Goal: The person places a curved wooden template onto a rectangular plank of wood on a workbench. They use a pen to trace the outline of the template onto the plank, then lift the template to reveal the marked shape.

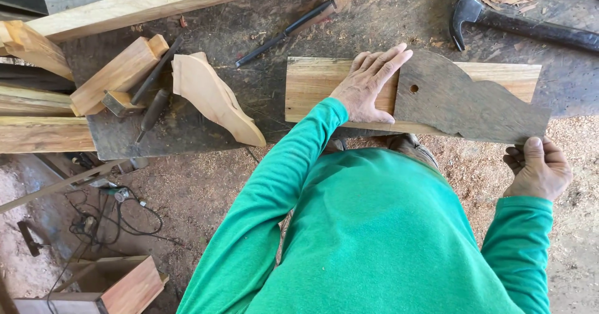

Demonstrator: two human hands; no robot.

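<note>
- Dark template (pixel 468 105), a curved wooden cut-out with one small hole, is laid flat on the pale plank (pixel 318 83) at the near edge of the desk (pixel 374 21).
- Left hand (pixel 369 83) is pressed palm-down across the template's left end and the plank, fingers (pixel 390 64) spread flat, nothing gripped.
- Right hand (pixel 538 167) is placed at the template's lower right corner; thumb is seen on its edge, fingers curled beneath, pinching it.
- Claw hammer (pixel 493 18) is noted at the far right, well apart.
- Carved pale piece (pixel 212 96) and chisel (pixel 287 32) are recorded to the left.
</note>
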